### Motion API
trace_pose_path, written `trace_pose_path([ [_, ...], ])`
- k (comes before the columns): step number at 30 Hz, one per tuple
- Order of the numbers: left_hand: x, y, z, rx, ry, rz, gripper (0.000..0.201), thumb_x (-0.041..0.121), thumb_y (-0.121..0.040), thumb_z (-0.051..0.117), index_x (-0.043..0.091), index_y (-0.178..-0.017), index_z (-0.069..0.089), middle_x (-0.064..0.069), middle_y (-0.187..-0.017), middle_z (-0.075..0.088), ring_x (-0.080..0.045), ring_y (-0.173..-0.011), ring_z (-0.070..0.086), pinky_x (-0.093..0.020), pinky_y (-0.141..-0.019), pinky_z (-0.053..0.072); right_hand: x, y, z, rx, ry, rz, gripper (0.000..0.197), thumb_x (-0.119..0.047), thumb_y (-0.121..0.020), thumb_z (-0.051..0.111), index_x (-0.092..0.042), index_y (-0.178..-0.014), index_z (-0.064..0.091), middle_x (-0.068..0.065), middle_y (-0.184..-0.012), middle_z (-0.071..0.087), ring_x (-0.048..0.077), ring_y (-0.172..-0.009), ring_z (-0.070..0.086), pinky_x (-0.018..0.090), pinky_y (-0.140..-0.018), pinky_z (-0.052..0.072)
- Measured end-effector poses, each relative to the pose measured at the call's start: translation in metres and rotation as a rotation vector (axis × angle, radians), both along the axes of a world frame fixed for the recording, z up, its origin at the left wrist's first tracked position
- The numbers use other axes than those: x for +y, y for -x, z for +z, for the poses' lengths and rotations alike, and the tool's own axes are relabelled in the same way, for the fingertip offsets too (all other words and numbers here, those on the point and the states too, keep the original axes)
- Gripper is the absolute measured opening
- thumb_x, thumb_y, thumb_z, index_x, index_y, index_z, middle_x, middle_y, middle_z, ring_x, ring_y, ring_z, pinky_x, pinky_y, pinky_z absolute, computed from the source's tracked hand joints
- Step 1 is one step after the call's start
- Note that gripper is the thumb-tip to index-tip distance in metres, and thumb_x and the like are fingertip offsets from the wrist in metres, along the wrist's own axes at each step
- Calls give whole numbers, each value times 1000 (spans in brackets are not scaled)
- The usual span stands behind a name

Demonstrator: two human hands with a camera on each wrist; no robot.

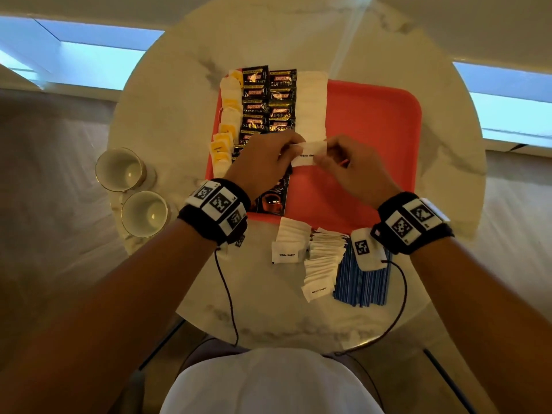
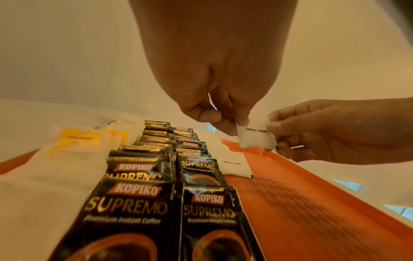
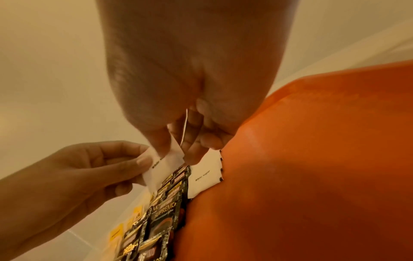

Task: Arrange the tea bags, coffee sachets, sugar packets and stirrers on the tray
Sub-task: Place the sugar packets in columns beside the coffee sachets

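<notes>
Both hands hold one white sugar packet above the red tray. My left hand pinches its left end and my right hand pinches its right end. The left wrist view shows the packet between the left hand and the right hand. On the tray lie a column of tea bags, two columns of black coffee sachets and a column of sugar packets. Loose sugar packets and blue stirrers lie on the table near the tray's front edge.
Two white cups stand on the round marble table left of the tray. The right half of the tray is bare red plastic. Wrist-band cables hang over the table's near edge.
</notes>
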State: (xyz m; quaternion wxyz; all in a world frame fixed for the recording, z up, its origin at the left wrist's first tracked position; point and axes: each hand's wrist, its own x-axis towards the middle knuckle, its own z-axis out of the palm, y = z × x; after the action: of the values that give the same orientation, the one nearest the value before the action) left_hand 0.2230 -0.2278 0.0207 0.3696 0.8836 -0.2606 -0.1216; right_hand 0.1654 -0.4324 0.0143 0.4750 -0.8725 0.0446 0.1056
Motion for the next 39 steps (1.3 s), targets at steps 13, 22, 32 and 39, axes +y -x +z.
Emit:
trace_pose_path([
  [13, 20, 30, -16, 71, 22, 92, 14, 24, -94, 63, 16, -105, 65, 5, -95, 68, -4, -85, 62, -15, -78, 51, 3, -15, -45, 97, 131, -165, 14, -28, -90, 71, -17, -90, 62, -4, -79, 64, 14, -74, 61, 24, -68, 49],
  [22, 38, 86, -28, 159, -43, 95, 14, 25, -93, 64, 19, -106, 63, 9, -95, 60, -1, -84, 58, -14, -75, 49, 11, -16, -36, 108, 99, -242, 18, -29, -90, 71, -15, -94, 61, -8, -76, 58, 4, -66, 51, 6, -55, 40],
  [32, 60, 151, -41, 15, -182, -84, 30, 34, -83, 74, 19, -107, 62, 4, -107, 58, -9, -86, 52, -23, -73, 45, 22, 68, 7, 14, 62, -228, 7, -19, -95, 63, -12, -98, 61, -2, -91, 65, 4, -74, 55, 11, -68, 46],
  [39, 58, 168, -52, 28, -327, -37, 37, 44, -83, 71, 21, -110, 59, 4, -105, 60, -18, -88, 55, -32, -71, 42, 43, 135, 16, -12, 38, -166, 4, -13, -94, 65, -11, -92, 62, 2, -86, 64, 13, -74, 57, 22, -66, 48],
])
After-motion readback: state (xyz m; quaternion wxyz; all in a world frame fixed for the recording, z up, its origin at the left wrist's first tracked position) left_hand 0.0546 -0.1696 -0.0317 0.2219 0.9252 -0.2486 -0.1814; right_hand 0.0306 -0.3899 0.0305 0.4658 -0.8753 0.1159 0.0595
